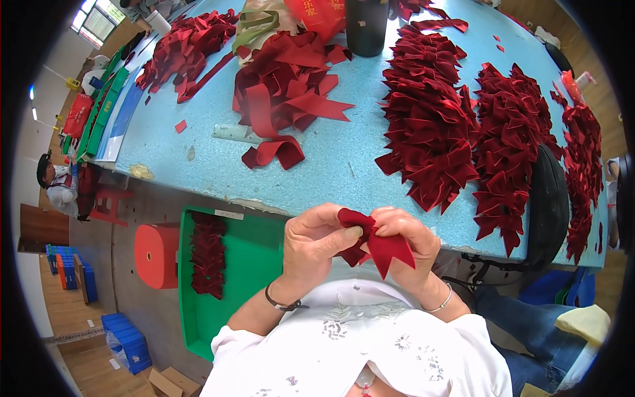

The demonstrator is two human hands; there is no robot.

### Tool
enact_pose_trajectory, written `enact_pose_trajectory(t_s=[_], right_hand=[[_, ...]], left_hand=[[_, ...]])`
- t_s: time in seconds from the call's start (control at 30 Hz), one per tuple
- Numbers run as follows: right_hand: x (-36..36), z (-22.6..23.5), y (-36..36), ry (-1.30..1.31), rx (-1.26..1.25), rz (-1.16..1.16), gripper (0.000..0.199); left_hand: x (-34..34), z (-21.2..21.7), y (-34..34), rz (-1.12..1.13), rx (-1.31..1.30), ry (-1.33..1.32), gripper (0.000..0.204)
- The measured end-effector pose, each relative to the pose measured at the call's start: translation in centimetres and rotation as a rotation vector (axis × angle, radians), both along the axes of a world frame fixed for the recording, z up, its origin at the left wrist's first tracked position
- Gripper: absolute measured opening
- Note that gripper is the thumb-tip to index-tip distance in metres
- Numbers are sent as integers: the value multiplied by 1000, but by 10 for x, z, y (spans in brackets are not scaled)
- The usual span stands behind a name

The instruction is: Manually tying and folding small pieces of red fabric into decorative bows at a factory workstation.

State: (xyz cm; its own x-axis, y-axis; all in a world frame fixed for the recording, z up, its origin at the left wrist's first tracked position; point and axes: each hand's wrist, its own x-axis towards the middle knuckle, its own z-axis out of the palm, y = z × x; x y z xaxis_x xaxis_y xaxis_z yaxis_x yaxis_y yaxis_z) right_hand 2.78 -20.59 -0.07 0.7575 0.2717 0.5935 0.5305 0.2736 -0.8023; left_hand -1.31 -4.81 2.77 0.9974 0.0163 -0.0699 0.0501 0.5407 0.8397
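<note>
head view: at about 6 o'clock, just off the near edge of the blue table (pixel 357 165), both hands pinch one red ribbon piece (pixel 380 248). the left hand (pixel 317 241) clenches its left side, thumb pressed onto the fold, and the right hand (pixel 410 238) grasps its top from the right, fingers curled over it; a notched tail hangs down between the wrists. each wrist wears a thin bracelet. toward 2 o'clock lie two dense heaps of finished red bows (pixel 430 119), touching each other, with a third strip of bows (pixel 585 165) along the table's edge at 3 o'clock. at 12 o'clock sits a loose ribbon pile (pixel 284 86), a dark cylinder (pixel 366 26) just behind it. at 8 o'clock, below the table, a green tray (pixel 258 251) holds a row of red bows, a red stool (pixel 155 255) beside it.
</note>
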Motion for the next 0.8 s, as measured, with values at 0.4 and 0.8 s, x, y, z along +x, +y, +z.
enact_pose_trajectory(t_s=[0.4,0.8], right_hand=[[7,3,-2,-94,-95,-52,27],[7,7,-6,-113,-138,-47,29]], left_hand=[[-1,0,-1,-106,-203,124,24],[-1,-3,1,-198,-337,89,25]])
